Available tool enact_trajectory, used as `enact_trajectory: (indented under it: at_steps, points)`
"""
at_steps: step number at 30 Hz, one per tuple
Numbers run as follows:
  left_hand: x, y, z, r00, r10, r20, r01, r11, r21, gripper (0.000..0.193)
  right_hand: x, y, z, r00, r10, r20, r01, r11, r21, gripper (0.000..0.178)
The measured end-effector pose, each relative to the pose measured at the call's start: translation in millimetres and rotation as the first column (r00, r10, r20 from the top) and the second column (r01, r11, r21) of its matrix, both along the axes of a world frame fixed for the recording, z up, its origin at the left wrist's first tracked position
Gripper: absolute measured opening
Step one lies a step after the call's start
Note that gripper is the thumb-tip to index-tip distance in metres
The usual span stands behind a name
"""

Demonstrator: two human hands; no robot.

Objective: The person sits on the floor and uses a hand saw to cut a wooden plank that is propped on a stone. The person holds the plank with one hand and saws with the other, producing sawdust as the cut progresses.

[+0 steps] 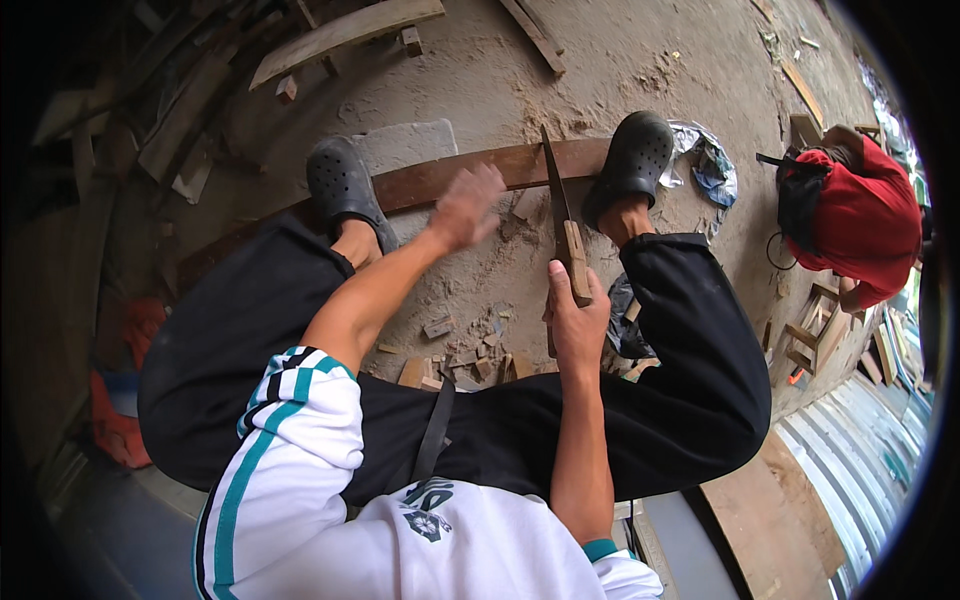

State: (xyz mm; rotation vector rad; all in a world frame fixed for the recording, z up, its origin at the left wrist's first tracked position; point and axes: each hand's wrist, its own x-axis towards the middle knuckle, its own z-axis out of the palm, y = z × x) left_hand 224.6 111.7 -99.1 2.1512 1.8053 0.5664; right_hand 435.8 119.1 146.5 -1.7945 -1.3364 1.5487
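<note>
My right hand [580, 320] is closed around the light wooden handle [575, 265] of a handsaw. The saw's dark, tapering blade [557, 190] points away from me and crosses over a long reddish-brown board [530, 163]. That board lies crosswise on the ground between my feet. Just on the near side of the board, to the left of the saw, is my left hand [468, 208], blurred by motion. I cannot make out its finger position or anything held in it. My dark clogs [345, 190] rest at the board, one on each side.
Wood offcuts [470, 350] and sawdust lie between my legs. Crumpled foil-like wrapping [710, 170] is by my right foot. Scrap planks [345, 38] are at the far left. A person in a red shirt [865, 220] bends over at the right, near corrugated metal sheets [850, 450].
</note>
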Motion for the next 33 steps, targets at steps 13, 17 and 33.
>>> enact_trajectory:
  at_steps: [13, 17, 33]
  points:
    - [34.2, -5.9, 20.7, 0.882, -0.454, 0.124, 0.470, 0.863, -0.185, 0.040, 2.8, 2.0, 1.6, 0.990, 0.027, 0.139, -0.040, 0.995, 0.096, 0.032]
    - [-30.2, 11.9, 7.3, 0.943, 0.314, 0.112, -0.327, 0.937, 0.121, 0.015, -10.4, -8.9, 11.3, 0.973, 0.122, 0.195, -0.163, 0.964, 0.209, 0.035]
    - [-59.3, 48.7, -16.7, 0.832, 0.555, 0.013, -0.549, 0.826, -0.127, 0.027, -28.7, -41.2, 0.3, 0.960, 0.215, 0.178, -0.244, 0.956, 0.162, 0.031]
